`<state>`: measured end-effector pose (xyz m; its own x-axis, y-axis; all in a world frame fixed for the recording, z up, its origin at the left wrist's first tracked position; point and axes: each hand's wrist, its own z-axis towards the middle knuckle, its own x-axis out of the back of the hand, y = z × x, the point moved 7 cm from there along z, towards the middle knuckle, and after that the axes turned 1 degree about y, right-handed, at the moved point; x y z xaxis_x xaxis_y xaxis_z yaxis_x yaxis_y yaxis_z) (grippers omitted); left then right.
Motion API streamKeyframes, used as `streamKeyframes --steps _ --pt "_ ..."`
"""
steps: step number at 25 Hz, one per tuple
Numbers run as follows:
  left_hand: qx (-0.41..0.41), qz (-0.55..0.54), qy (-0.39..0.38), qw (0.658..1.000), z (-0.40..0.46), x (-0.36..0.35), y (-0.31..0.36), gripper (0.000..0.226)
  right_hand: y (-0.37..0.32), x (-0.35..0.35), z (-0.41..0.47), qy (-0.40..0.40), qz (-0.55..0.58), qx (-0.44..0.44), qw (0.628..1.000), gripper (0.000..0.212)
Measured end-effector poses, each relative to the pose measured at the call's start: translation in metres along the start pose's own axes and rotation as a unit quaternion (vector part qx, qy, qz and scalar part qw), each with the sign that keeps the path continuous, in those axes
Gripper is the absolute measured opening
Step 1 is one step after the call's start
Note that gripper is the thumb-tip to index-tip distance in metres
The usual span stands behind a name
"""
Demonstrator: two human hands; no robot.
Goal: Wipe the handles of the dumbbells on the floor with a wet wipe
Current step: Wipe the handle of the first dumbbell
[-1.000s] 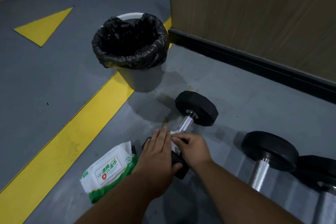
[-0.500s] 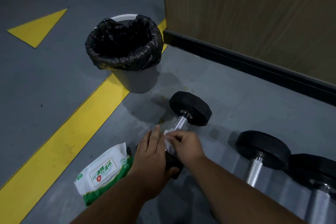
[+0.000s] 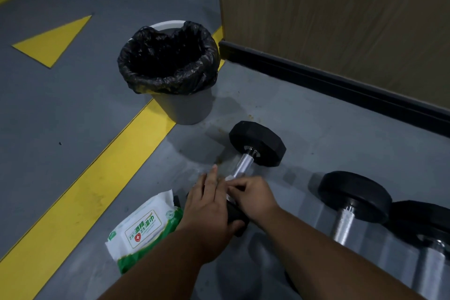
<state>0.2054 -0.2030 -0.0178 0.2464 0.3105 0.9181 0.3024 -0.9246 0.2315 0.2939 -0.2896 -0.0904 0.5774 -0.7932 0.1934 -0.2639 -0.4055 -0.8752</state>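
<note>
Since a second ago the wet wipe (image 3: 230, 179) is slid nearer the bottom of the handle (image 3: 242, 164), pinched by the right hand (image 3: 253, 196). Left hand (image 3: 209, 204) rests flat-fingered on the near dumbbell head (image 3: 237, 218). Best wrapped fully round, twisted.

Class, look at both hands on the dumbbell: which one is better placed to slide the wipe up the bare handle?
Right hand: it pinches the wet wipe on the handle. Left hand rests flat, steadying.
</note>
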Motion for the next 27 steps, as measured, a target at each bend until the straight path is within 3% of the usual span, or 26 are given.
streamKeyframes --steps 2,6,8,14,16,21,24,27 --pt "0.005 0.000 -0.001 1.000 0.000 0.001 -0.001 0.101 -0.003 -0.002 0.004 -0.020 -0.026 0.011 0.999 0.011" --pt "0.009 -0.001 -0.004 1.000 0.000 0.003 -0.003 0.100 -0.020 0.038 0.035 0.126 -0.015 0.032 0.991 0.012" --pt "0.007 0.001 0.000 1.000 0.000 0.002 -0.003 0.099 -0.017 0.039 0.036 0.149 -0.005 0.023 0.989 0.012" --pt "0.005 -0.019 0.003 1.000 0.001 0.000 -0.007 0.099 0.000 0.001 0.010 0.002 -0.007 0.038 0.999 0.010" --pt "0.008 -0.015 0.003 1.000 0.001 0.001 -0.007 0.099 -0.006 0.011 0.019 0.015 -0.033 0.054 0.998 0.011" --pt "0.009 -0.007 0.000 1.000 0.001 0.003 -0.006 0.097 -0.010 0.043 0.037 0.134 0.044 0.028 0.990 0.013" --pt "0.002 -0.014 0.005 1.000 0.001 0.001 -0.006 0.094 -0.003 0.015 0.017 0.070 0.057 0.013 0.996 0.014" --pt "-0.001 -0.022 0.013 1.000 0.001 -0.001 -0.007 0.092 -0.001 -0.006 0.000 -0.008 -0.007 0.023 1.000 0.013"
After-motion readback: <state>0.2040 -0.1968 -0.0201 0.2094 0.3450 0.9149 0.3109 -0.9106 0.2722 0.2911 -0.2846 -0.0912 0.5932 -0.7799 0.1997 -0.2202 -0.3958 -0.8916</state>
